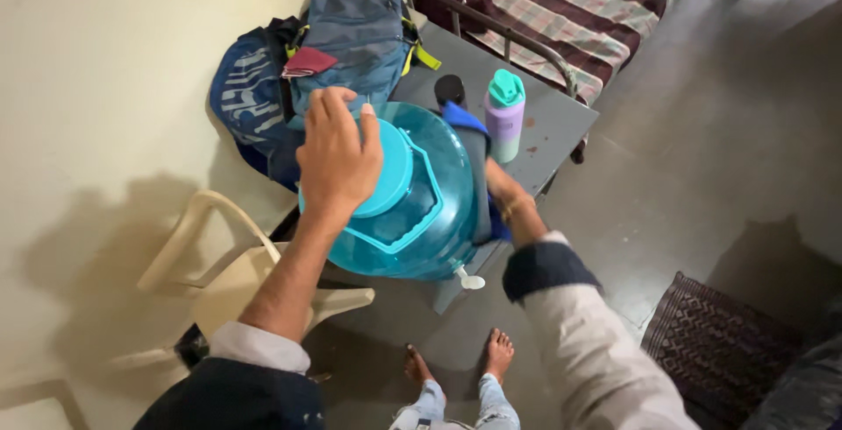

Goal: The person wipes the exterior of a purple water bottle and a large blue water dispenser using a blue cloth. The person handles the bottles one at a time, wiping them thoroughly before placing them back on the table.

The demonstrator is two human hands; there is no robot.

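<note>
Near edge of grey metal desk (561, 123): large translucent blue plastic water jug (430, 211) stood with its white tap (467, 280) hanging past the edge. Left hand (338, 158) lay flat, fingers spread, on its turquoise cap (390, 180). Right hand (502, 191) reached behind the jug, grip hidden, cannot tell. Beyond, mid-desk: lilac bottle with teal lid (505, 114). Far corner: blue-grey backpack (355, 31).

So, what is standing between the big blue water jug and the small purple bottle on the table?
In the head view, a dark grey rolled item with blue edge stands between the water jug and the purple bottle.
</note>
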